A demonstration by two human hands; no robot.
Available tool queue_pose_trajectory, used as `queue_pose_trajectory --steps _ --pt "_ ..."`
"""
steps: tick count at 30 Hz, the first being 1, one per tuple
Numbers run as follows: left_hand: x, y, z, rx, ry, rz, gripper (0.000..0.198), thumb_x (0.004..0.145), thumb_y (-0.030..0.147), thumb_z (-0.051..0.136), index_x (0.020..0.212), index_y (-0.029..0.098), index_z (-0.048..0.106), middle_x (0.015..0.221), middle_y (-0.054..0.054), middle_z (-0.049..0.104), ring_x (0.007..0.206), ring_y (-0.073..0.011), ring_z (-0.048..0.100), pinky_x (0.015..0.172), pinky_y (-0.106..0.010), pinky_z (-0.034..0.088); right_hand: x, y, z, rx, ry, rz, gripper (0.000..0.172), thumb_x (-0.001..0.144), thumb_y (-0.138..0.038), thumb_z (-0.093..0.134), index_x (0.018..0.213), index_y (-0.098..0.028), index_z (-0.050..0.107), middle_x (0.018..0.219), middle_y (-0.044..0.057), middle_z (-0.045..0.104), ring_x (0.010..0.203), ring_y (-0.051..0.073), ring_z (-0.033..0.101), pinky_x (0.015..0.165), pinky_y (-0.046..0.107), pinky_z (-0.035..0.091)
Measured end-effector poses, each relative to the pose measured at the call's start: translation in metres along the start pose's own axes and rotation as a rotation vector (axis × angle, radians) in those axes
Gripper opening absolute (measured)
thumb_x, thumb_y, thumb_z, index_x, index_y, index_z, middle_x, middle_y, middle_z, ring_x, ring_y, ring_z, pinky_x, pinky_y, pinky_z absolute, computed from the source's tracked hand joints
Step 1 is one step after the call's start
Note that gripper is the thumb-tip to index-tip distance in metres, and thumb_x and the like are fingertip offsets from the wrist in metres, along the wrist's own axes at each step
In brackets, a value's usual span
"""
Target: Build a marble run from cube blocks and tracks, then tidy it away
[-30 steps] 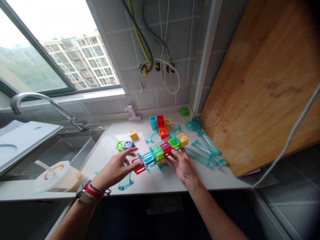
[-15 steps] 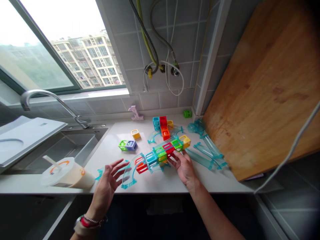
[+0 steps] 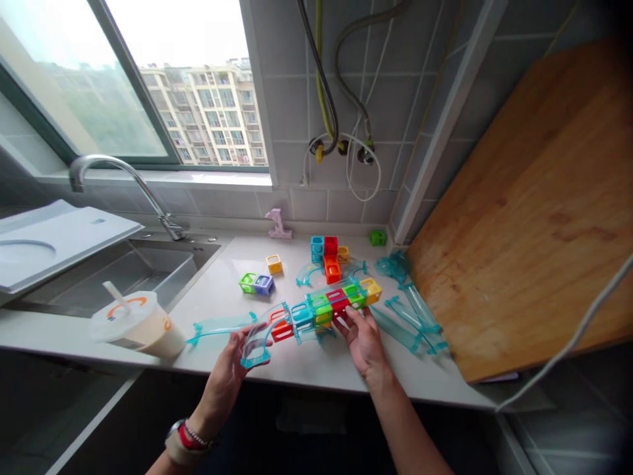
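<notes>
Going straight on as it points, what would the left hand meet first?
Probably the curved translucent track piece, which the left hand overlaps in view; depth there is unclear.

Legible text: 0 items. Drink cup (image 3: 152,335) carries an orange curved mark (image 3: 127,304) on its lid (image 3: 106,322) and a smaller orange mark (image 3: 167,321) on its side; neither resolves into letters or numbers.

The block row (image 3: 337,301) partly hides my right hand (image 3: 364,341); left of it, the white panel (image 3: 64,239) is cut off.
</notes>
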State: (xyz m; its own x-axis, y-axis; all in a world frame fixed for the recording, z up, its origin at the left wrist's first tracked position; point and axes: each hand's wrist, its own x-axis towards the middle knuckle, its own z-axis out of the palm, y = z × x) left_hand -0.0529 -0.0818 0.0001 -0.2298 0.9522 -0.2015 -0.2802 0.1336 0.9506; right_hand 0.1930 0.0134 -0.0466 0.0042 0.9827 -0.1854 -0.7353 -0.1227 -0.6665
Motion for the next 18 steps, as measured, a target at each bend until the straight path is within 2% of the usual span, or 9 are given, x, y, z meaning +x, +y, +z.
queue_pose_trajectory --steps 3,7,11,18 --pt "0.004 0.009 -0.002 0.123 0.021 -0.028 0.054 0.084 0.06 0.073 0.118 0.018 0.069 0.11 -0.008 0.067 0.081 -0.0175 0.062 0.06 -0.026 0.056 -0.001 -0.001 0.001 -0.007 -0.005 0.003 0.047 0.076 -0.027 0.083 0.118 -0.031 0.063 0.108 -0.001 0.076 0.094 0.02 0.073 0.081 0.036 0.063" --pt "0.011 0.025 -0.003 0.187 -0.034 -0.083 0.063 0.081 0.056 0.078 0.131 0.022 0.059 0.083 -0.001 0.062 0.059 -0.0115 0.051 0.044 -0.02 0.043 -0.001 -0.001 0.001 -0.009 -0.009 0.002 0.049 0.076 -0.027 0.084 0.12 -0.032 0.063 0.109 -0.002 0.076 0.096 0.02 0.073 0.082 0.036 0.063" --pt "0.018 0.033 -0.004 0.264 -0.09 -0.057 0.069 0.085 0.059 0.072 0.14 0.024 0.051 0.071 0.002 0.059 0.055 -0.0113 0.049 0.044 -0.018 0.04 -0.002 -0.002 0.001 -0.014 -0.014 0.005 0.049 0.076 -0.027 0.083 0.12 -0.031 0.064 0.108 -0.001 0.076 0.095 0.02 0.073 0.081 0.036 0.063" --pt "0.013 0.031 -0.005 0.467 -0.238 0.033 0.066 0.091 0.058 0.066 0.143 0.021 0.048 0.075 0.0 0.064 0.056 -0.0117 0.051 0.051 -0.022 0.046 -0.002 -0.003 0.003 -0.03 0.001 0.001 0.049 0.075 -0.028 0.083 0.12 -0.03 0.063 0.108 0.001 0.075 0.095 0.022 0.073 0.081 0.039 0.064"
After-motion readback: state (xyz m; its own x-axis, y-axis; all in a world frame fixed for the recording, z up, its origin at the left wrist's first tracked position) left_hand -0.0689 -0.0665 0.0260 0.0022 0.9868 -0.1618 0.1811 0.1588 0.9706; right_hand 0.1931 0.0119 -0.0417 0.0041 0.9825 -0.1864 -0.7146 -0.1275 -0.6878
